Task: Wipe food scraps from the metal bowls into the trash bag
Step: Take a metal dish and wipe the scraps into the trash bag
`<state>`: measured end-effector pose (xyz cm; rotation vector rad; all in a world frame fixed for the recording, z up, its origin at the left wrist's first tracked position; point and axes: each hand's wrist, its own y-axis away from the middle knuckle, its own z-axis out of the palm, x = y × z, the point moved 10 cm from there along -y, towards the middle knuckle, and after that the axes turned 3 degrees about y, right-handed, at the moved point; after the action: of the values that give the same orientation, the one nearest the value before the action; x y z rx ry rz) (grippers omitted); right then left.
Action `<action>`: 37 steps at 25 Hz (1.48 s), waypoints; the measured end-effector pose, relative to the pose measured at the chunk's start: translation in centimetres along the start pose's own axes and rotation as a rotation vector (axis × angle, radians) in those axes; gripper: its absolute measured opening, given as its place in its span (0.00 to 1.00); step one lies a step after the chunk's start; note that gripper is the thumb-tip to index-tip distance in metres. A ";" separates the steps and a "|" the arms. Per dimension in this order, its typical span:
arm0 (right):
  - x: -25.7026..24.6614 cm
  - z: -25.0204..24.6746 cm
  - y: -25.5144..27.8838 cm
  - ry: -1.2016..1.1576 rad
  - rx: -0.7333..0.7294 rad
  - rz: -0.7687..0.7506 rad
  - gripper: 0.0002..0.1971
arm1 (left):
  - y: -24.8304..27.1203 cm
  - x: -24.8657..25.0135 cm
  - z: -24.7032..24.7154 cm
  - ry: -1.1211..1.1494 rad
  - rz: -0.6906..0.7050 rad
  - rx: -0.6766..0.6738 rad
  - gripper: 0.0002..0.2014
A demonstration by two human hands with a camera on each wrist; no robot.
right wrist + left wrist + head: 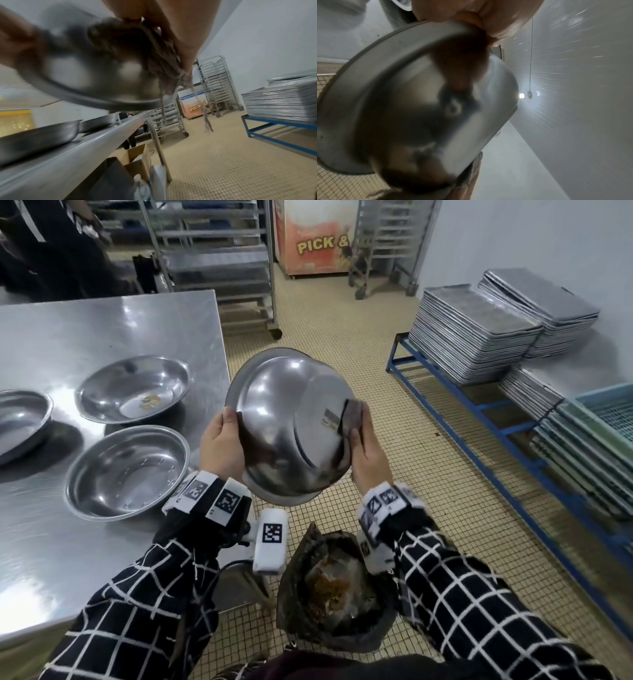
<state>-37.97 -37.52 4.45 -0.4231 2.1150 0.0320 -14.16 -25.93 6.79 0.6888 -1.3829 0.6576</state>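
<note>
Above the open dark trash bag [339, 594], a metal bowl [291, 419] is held tilted with its shiny underside towards me. My left hand [222, 443] grips the bowl's left rim, thumb on the outside; up close, the left hand [488, 16] curls over the edge of the bowl [419, 108]. My right hand [366, 453] is at the right rim and pinches a frayed grey-brown cloth [163, 56] against the bowl [85, 67]. The bowl's inside is hidden. Brown scraps lie in the bag.
On the steel table [102, 320] to my left sit three more bowls: one with scraps [133, 388], one near the edge [126, 470], one at the far left [20, 422]. Stacked trays [472, 337] rest on a blue rack [479, 419] at right. Wheeled racks [219, 251] stand behind.
</note>
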 end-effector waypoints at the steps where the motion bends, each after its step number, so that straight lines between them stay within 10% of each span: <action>1: 0.1 0.8 1.7 0.011 -0.013 -0.053 0.27 | 0.1 -0.2 -0.1 -0.003 -0.015 0.012 0.16; 10: -8.3 2.9 1.6 0.230 0.089 -0.410 0.29 | 1.2 -0.4 1.7 -0.109 0.028 -0.041 0.14; 18: 2.5 -0.7 -0.1 -0.060 -0.034 0.108 0.25 | 0.2 -1.1 1.8 -0.057 -0.011 -0.053 0.15; 27: -6.0 1.2 2.5 0.102 0.077 -0.354 0.29 | 2.5 -0.3 4.5 -0.139 -0.018 -0.102 0.15; 37: 5.5 -2.9 2.1 -0.136 0.115 0.220 0.21 | 0.6 -2.6 2.4 -0.125 -0.021 -0.177 0.12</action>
<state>-43.70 -37.62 1.28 -0.1153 2.0080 0.0638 -16.35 -27.44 4.43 0.6098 -1.5268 0.4755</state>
